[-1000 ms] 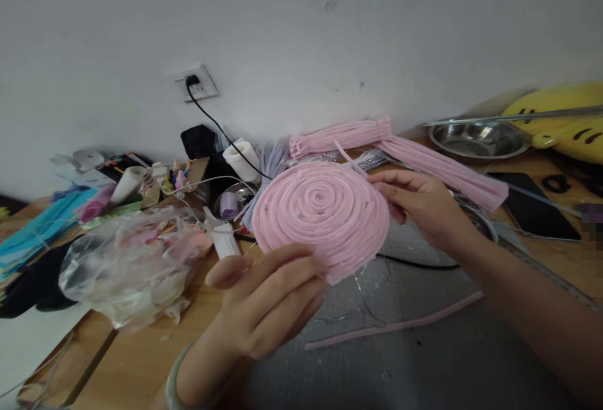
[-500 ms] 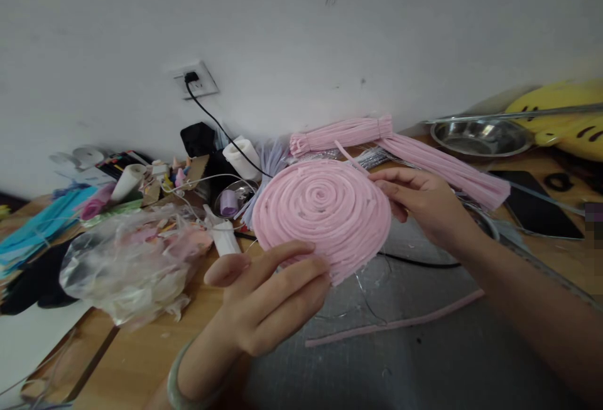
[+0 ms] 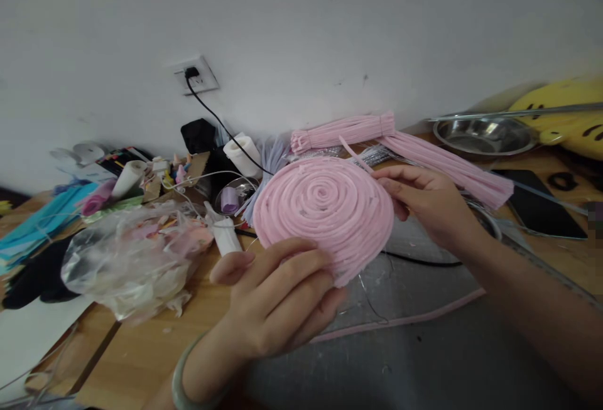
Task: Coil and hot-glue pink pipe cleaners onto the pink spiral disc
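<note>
A flat round coil of fuzzy pink pipe cleaners (image 3: pixel 301 199), wound in a spiral, is tilted toward me above the grey mat. My left hand (image 3: pixel 282 297) holds its near edge, fingers pressed over the rim and thumb out to the side. At the far right edge my right hand (image 3: pixel 421 199) pinches the coil between thumb and fingers. A loose pipe cleaner end (image 3: pixel 353 152) sticks up from that pinch. Below lies one straight pink pipe cleaner (image 3: pixel 424 317) on the mat, with thin wire near it.
Pink pipe cleaner bundles (image 3: pixel 343 132) lie along the wall. A metal bowl (image 3: pixel 485 135), a dark phone-like slab (image 3: pixel 541 206) and a yellow plush (image 3: pixel 565 108) are at right. On the left are a clear plastic bag (image 3: pixel 127 259), white rolls and a black cord (image 3: pixel 221 127) plugged into the wall.
My left hand has shifted slightly right along the coil's near edge, and its lower fingers now cover part of the loose pipe cleaner's left end. The right hand keeps its pinch.
</note>
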`<action>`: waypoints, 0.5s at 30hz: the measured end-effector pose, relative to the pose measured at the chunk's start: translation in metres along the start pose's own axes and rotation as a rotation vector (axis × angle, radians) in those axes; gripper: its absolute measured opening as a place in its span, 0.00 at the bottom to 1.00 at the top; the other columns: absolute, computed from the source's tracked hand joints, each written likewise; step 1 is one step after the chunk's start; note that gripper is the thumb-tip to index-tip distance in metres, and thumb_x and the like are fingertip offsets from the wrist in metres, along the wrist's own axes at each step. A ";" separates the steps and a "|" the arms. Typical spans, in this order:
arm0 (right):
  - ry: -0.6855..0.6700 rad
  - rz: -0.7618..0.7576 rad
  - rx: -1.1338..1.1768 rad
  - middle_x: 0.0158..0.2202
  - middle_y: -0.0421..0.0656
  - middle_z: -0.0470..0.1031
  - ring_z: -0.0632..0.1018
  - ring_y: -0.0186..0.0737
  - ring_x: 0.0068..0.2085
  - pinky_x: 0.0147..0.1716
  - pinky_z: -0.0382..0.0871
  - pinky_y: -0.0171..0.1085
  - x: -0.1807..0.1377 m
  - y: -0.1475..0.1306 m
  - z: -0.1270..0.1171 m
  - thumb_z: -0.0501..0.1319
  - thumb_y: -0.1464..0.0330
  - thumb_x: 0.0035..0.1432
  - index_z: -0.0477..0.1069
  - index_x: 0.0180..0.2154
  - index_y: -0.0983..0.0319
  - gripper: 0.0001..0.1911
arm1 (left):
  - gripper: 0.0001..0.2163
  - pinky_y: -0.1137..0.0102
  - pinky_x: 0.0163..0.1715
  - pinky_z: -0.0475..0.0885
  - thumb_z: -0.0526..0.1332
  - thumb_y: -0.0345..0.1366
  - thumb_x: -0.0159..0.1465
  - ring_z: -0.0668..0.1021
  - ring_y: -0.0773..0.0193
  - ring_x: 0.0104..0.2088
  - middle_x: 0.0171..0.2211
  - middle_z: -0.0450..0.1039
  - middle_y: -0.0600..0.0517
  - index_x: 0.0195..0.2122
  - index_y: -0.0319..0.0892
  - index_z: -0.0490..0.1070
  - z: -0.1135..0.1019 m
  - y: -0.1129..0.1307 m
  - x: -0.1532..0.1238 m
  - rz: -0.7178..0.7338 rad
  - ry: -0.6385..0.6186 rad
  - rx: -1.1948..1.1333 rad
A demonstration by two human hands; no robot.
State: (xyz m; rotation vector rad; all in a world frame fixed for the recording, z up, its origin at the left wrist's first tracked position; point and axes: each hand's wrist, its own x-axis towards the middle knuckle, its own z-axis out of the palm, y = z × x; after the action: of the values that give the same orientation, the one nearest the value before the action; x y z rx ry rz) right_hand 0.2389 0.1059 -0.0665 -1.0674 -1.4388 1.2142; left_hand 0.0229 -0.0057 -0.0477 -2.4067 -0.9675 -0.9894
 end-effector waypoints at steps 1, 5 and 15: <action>-0.001 0.000 0.001 0.27 0.40 0.74 0.63 0.27 0.19 0.17 0.56 0.32 0.000 0.000 0.000 0.63 0.64 0.52 0.77 0.34 0.60 0.09 | 0.03 0.69 0.36 0.75 0.65 0.28 0.57 0.77 0.61 0.39 0.32 0.75 0.52 0.30 0.38 0.71 0.001 0.000 0.001 -0.017 0.006 -0.019; -0.010 -0.002 0.007 0.27 0.40 0.74 0.63 0.27 0.19 0.17 0.56 0.32 0.000 0.000 0.000 0.63 0.64 0.52 0.77 0.35 0.60 0.09 | 0.05 0.67 0.34 0.75 0.65 0.26 0.56 0.77 0.61 0.37 0.32 0.75 0.52 0.30 0.38 0.69 0.004 0.002 0.000 -0.046 0.053 -0.054; -0.012 0.006 -0.006 0.25 0.39 0.72 0.64 0.27 0.19 0.17 0.56 0.32 0.000 -0.001 -0.001 0.63 0.64 0.52 0.77 0.35 0.59 0.09 | 0.10 0.66 0.37 0.77 0.62 0.20 0.57 0.78 0.63 0.43 0.36 0.76 0.56 0.32 0.43 0.67 -0.008 0.009 -0.003 -0.055 -0.026 -0.080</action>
State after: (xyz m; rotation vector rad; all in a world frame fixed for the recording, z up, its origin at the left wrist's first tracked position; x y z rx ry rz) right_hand 0.2400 0.1056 -0.0653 -1.0706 -1.4500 1.2235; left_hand 0.0240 -0.0177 -0.0449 -2.4764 -1.0261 -1.0375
